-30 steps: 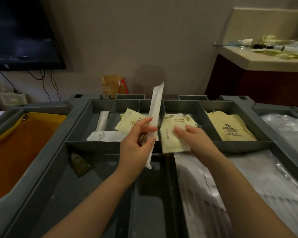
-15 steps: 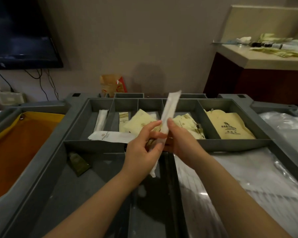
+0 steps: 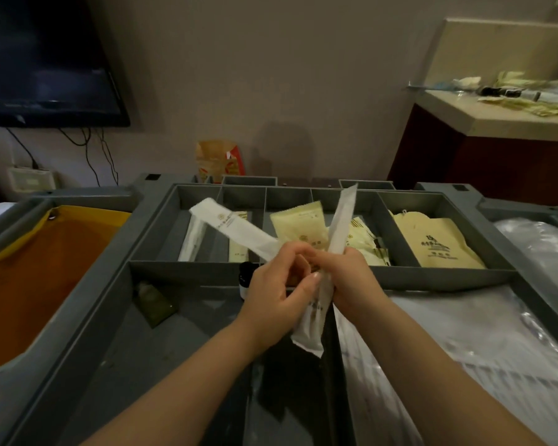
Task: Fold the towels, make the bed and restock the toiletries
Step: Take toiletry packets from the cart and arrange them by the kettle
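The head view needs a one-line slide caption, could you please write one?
Both hands, left hand and right hand, gather long white sachets above a grey cart tray of toiletries.

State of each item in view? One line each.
left hand: closed on long white packet
right hand: closed on packets
long white packet: held, tilted upright
second white packet: lifted, angled left
tan pouch: flat in rightmost compartment
TV: off

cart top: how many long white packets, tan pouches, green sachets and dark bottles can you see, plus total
long white packets: 3
tan pouch: 1
green sachet: 1
dark bottle: 1
total: 6
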The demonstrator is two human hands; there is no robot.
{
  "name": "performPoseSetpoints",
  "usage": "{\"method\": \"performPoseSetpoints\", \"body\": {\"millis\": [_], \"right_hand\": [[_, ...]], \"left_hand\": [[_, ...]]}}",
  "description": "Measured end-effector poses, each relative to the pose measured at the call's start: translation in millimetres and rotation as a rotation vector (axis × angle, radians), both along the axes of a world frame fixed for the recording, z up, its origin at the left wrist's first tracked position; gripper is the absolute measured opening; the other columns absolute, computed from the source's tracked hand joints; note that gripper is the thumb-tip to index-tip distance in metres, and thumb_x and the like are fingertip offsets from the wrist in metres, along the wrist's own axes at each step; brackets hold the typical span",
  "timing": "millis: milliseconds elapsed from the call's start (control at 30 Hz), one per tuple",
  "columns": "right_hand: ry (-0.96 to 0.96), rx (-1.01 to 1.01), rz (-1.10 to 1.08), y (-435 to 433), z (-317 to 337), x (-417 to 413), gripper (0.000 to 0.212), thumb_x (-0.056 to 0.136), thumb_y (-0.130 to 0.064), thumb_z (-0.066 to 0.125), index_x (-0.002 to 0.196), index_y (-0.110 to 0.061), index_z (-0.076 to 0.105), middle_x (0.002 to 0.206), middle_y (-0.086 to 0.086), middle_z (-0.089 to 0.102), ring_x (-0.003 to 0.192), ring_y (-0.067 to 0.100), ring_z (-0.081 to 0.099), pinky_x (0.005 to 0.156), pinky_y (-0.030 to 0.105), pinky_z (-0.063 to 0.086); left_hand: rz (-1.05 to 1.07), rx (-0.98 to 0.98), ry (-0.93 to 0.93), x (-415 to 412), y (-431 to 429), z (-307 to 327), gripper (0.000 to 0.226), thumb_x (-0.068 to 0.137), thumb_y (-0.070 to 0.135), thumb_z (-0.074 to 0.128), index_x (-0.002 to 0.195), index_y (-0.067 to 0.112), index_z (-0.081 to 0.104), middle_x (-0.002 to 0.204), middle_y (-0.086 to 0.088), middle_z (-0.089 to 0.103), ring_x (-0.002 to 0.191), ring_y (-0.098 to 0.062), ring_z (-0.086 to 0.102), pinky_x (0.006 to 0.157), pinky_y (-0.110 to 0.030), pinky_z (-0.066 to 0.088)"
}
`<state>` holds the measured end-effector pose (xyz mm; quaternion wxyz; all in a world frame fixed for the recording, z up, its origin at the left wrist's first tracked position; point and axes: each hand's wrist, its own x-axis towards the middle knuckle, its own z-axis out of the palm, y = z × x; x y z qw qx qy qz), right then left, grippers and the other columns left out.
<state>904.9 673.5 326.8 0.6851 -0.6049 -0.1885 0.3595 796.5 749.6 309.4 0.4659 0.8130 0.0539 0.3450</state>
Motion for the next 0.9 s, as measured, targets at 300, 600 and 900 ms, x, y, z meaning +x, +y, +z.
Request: {"method": "performPoseSetpoints", "body": {"millis": [300, 600, 900], "right_hand": [[-0.046, 0.022, -0.087, 2, -2, 0, 0.018, 0.085, -0.013, 0.066, 0.103, -0.012, 0.064, 0.094, 0.003, 0.073, 0.088, 0.019, 0.07, 0.077, 0.035, 0.057], [-0.319, -0.176, 0.071, 18, 6, -20, 0.013, 0.097, -0.036, 0.048, 0.091, -0.029, 0.058, 0.095, -0.004, 0.063, 0.089, 0.01, 0.06, 0.07, 0.025, 0.05], [-0.276, -0.321, 0.107, 88, 45, -19, 0.03, 0.096, -0.043, 0.048, 0.083, -0.023, 0.067, 0.097, 0.004, 0.054, 0.087, 0.018, 0.053, 0.086, 0.038, 0.05]], "left_hand": [[0.266, -0.515, 0.066, 5, 19, 2, 0.031, 0.084, 0.035, 0.06, 0.109, 0.022, 0.047, 0.103, 0.002, 0.063, 0.089, -0.012, 0.066, 0.07, -0.025, 0.057], [0.346, -0.734, -0.03, 0, 29, 11, 0.012, 0.088, 0.019, 0.063, 0.099, 0.024, 0.061, 0.093, 0.002, 0.07, 0.086, -0.009, 0.069, 0.068, -0.024, 0.057], [0.517, -0.848, 0.071, -65, 104, 25, 0.018, 0.087, 0.014, 0.066, 0.104, 0.012, 0.061, 0.095, -0.005, 0.07, 0.083, -0.017, 0.067, 0.069, -0.03, 0.055]]}}
